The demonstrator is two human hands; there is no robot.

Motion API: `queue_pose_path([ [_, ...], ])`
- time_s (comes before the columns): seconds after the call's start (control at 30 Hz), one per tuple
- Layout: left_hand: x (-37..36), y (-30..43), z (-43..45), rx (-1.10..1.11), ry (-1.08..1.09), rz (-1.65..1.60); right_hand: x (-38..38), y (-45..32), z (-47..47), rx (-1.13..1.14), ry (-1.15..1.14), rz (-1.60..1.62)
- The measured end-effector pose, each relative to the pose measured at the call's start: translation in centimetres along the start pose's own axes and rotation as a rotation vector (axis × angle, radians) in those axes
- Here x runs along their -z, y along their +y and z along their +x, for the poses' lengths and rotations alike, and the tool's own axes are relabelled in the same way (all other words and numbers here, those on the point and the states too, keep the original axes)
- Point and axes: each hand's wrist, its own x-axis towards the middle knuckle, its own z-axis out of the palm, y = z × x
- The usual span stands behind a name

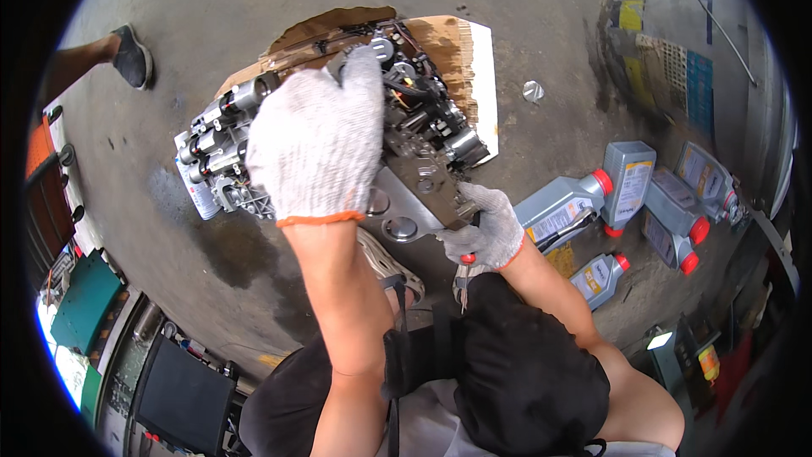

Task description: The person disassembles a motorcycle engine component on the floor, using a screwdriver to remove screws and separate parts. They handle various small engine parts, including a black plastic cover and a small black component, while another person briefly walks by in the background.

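Note:
A transmission valve body (426, 172) with wiring and round metal housings is tilted over a piece of cardboard (447, 38). My gloved left hand (317, 139) lies over its left side with the thumb towards the far end; the fingertips are hidden. More solenoid parts (212, 147) show left of that hand. My gloved right hand (485, 228) grips the near right corner of the valve body. In the same hand is a thin tool with a red-ended handle (468, 259), its metal shaft pointing back at me. A flat metal plate with round recesses (401, 226) shows between my hands.
Several grey oil bottles with red caps (628, 181) stand or lie at right, with a ratchet (568, 227) by the nearest. Beyond is a large grey cylinder (672, 57). Someone's shoe (133, 57) is at far left. Oil stains (238, 251) mark the concrete floor.

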Motion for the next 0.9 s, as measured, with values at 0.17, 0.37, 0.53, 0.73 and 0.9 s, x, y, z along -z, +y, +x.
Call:
queue_pose_path([
  [0.17, -0.9, -1.1, 0.5, -0.452, 0.106, 0.183, -5.6, 0.6, -1.4, 0.168, 0.289, 0.032],
  [0.37, 1.9, -1.0, 0.6, -0.301, -0.241, 0.123, 1.7, -0.7, -2.7, 0.445, -0.003, -0.632],
  [0.53, 3.5, 0.2, 0.9, -0.153, -0.343, 0.112, -2.8, -3.2, -8.0, 0.694, 0.363, -0.55],
  [0.73, 4.0, 3.0, 4.8, 0.26, -0.426, -0.064, -1.7, -6.5, -12.1, 1.116, -0.093, -0.502],
  [0.9, 2.7, 0.7, 8.1, -0.22, -0.332, -0.341, -5.5, -5.8, -10.7, 1.128, -0.053, -0.523],
])
